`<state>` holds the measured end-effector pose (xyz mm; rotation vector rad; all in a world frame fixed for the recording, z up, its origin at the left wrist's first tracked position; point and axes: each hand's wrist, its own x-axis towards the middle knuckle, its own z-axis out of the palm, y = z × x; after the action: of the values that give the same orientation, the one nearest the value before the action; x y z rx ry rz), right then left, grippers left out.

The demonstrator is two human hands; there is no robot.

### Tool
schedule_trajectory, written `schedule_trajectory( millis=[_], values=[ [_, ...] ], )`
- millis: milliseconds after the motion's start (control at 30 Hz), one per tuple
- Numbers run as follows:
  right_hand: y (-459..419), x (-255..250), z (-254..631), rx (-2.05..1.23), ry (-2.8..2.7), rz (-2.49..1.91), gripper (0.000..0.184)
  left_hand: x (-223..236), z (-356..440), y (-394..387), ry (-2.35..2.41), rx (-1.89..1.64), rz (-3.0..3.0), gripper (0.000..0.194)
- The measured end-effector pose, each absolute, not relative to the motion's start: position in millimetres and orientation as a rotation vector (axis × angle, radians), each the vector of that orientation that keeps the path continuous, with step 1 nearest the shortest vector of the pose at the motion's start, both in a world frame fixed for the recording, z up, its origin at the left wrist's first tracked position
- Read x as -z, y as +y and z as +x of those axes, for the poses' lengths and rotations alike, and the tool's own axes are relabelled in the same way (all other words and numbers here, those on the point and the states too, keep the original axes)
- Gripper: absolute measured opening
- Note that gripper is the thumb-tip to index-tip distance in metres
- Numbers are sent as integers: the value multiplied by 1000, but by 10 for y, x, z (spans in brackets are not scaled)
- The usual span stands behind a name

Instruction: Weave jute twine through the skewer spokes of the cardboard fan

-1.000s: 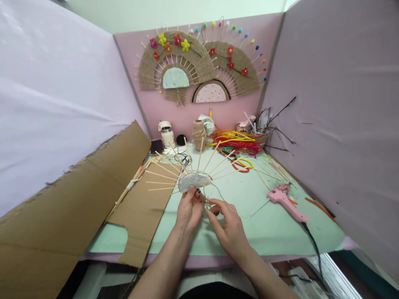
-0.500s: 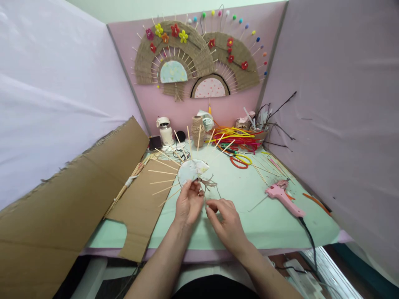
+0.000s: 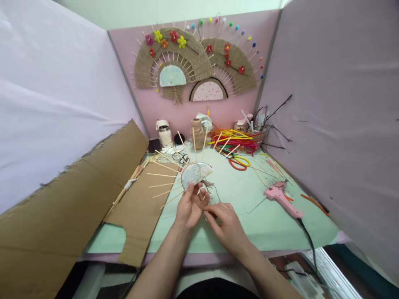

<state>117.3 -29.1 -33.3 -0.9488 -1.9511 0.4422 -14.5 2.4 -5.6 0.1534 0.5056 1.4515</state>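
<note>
One left hand [image 3: 188, 209] is gripping stick fan [image 3: 189, 176] | right hand [image 3: 226, 222] is pinching, seemingly on twine [image 3: 217, 193] | apparently working twine; next pull probably calling for steady fan

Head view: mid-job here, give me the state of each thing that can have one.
Fan piece: held up, tilted.
Left hand: closed on the fan piece.
Right hand: fingertips pinched together; their hold too small to tell.
Glue gun: lying down, corded; on or off unclear.
Scissors: lying down; open or shut unclear.
Flask: upright.
Twine spool: upright, wound.
Stick bundle: bound in white.
Wall fans: mounted, decorated.
</note>
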Motion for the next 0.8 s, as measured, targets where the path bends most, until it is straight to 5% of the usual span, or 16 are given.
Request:
schedule_trajectory(
  millis=[200,500,800],
  values=[
    [-200,238,1672,-491,-2020,-1156,16,5,-142,39,563,-1482,150,23],
    [237,476,2942,176,-1741,-2128,46,18,-136,20,404,-1449,251,34],
    [279,391,3010,-96,-1808,-2136,39,83,-141,31,300,-1403,307,37]
  ],
)
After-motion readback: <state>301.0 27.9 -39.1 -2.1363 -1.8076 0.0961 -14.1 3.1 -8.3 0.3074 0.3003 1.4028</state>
